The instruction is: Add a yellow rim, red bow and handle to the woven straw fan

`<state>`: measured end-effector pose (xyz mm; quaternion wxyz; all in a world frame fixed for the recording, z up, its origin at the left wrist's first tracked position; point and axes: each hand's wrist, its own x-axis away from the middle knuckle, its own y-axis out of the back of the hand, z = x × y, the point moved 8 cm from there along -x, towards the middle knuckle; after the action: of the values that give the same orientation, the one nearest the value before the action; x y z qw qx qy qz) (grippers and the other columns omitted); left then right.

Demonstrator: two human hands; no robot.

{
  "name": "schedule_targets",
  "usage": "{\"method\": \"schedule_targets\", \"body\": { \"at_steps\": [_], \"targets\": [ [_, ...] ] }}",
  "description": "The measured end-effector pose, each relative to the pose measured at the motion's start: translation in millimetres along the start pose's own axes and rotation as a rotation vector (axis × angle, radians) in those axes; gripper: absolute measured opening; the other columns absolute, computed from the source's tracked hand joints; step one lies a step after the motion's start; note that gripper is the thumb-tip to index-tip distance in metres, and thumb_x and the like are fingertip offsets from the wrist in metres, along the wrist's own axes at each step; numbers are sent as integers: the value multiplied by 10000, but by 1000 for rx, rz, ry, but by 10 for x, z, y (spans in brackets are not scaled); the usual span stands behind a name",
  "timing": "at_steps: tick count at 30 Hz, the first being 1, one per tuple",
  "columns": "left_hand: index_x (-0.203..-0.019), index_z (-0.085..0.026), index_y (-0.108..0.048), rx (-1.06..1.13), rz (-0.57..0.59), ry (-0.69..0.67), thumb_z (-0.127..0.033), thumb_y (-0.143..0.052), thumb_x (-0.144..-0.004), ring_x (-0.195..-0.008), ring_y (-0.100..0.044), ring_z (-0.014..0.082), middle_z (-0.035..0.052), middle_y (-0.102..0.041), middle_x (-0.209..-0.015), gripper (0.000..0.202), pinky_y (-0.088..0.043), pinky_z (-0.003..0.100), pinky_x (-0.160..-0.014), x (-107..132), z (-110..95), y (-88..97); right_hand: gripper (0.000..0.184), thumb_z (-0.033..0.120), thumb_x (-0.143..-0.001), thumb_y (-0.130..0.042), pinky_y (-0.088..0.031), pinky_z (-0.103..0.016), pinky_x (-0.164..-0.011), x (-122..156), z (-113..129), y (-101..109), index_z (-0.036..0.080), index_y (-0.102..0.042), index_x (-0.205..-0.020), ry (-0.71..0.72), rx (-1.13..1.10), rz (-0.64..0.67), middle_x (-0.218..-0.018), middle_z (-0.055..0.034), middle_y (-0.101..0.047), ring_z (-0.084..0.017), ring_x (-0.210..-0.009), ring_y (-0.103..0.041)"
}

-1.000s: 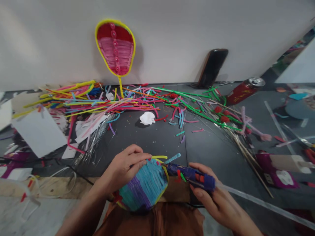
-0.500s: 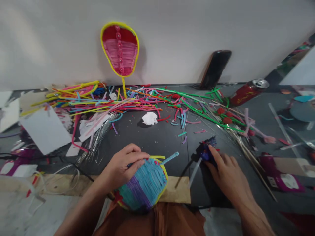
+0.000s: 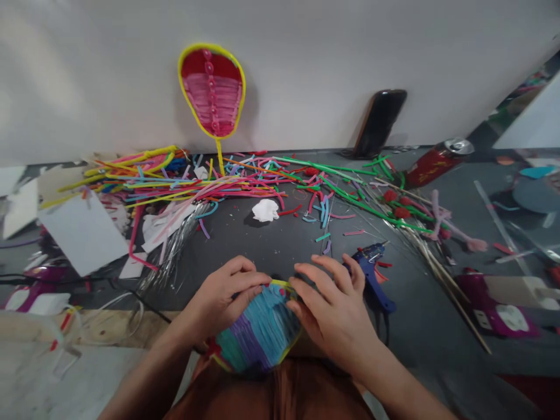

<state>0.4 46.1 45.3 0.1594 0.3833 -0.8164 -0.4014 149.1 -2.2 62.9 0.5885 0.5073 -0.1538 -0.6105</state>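
A fan-shaped panel [image 3: 265, 326] wrapped in blue, purple and green pipe cleaners, edged in yellow, lies at the front edge of the table, over my lap. My left hand [image 3: 231, 291] pinches its upper left rim between thumb and fingers. My right hand [image 3: 335, 297] is at the panel's upper right rim, thumb and index finger closed in on the edge, other fingers bent and spread. The light-blue twisted stick there is mostly hidden behind these fingers. A blue hot glue gun [image 3: 371, 277] lies on the table just right of my right hand, not held.
A pink-and-red fan [image 3: 214, 96] with yellow trim leans on the wall. Pipe cleaners [image 3: 245, 184] pile along the back. A white crumpled tissue [image 3: 265, 210] lies mid-table. A phone [image 3: 380, 123], a red can [image 3: 440, 163] and thin metal wires [image 3: 175, 245] stand or lie around.
My right hand has let go of the hot glue gun and moved left to the panel's right rim. The left hand stays on the panel.
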Motion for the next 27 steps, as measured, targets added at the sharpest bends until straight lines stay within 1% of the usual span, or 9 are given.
{"method": "schedule_targets", "body": {
  "at_steps": [3,6,9,13,16,19,22,25,27],
  "targets": [
    [-1043,-211,-676,5,7,6,-135,-515,-898,-836,-590,108,19,-567,-914,230,-458,186,-764,4,17,-12,165,369,-900,-564,-167,-522,-1085,22,-32,-36,240,-663,-929,-15,-44,-6,-1028,-8,-711,-249,-1096,-532],
    [-1054,-205,-675,13,3,13,-138,-510,-903,-844,-591,112,25,-572,-921,233,-460,190,-764,13,53,-23,158,367,-891,-583,-158,-516,-1088,46,-31,-60,239,-662,-939,-3,-61,17,-1007,-4,-712,-241,-1084,-539],
    [-1051,-206,-678,11,5,14,-141,-517,-899,-853,-594,116,26,-578,-922,230,-464,195,-771,24,69,-31,149,339,-890,-588,-165,-511,-1084,45,5,-82,225,-658,-955,42,-38,46,-1003,-12,-706,-228,-1062,-551],
    [-1070,-211,-668,13,13,23,-141,-515,-899,-863,-603,116,24,-597,-932,239,-471,197,-789,27,53,-21,127,303,-897,-576,-233,-485,-1048,26,46,-86,217,-656,-945,118,11,65,-971,-22,-705,-211,-989,-562],
    [-1160,-200,-615,9,17,36,-158,-510,-903,-915,-608,131,37,-625,-985,281,-478,221,-847,23,33,9,116,275,-902,-569,-305,-440,-1000,29,60,-99,212,-655,-949,155,-3,94,-889,-16,-702,-186,-889,-562],
    [-1239,-199,-555,-13,83,57,-193,-527,-896,-987,-605,153,56,-629,-1063,344,-482,258,-896,19,32,9,104,230,-906,-559,-342,-414,-969,47,65,-113,200,-654,-937,169,-24,110,-819,-16,-690,-171,-834,-552],
    [-1272,-216,-535,-70,162,60,-242,-566,-871,-1086,-585,190,84,-590,-1185,403,-485,300,-925,4,21,-10,104,213,-909,-555,-349,-411,-962,55,64,-122,190,-655,-920,168,-20,109,-799,-19,-683,-169,-830,-551],
    [-1255,-230,-554,-104,226,-9,-270,-533,-894,-1195,-535,218,91,-542,-1324,364,-445,342,-991,-56,-71,-60,98,213,-906,-564,-347,-410,-954,48,74,-118,190,-659,-915,173,5,102,-786,-17,-681,-170,-828,-552],
    [-1224,-216,-575,-61,287,-52,-267,-465,-932,-1180,-554,205,79,-585,-1296,317,-438,324,-991,-119,-153,-124,100,211,-907,-563,-347,-416,-953,43,87,-111,188,-659,-922,179,12,101,-786,-17,-681,-172,-827,-553]
  ]
}}
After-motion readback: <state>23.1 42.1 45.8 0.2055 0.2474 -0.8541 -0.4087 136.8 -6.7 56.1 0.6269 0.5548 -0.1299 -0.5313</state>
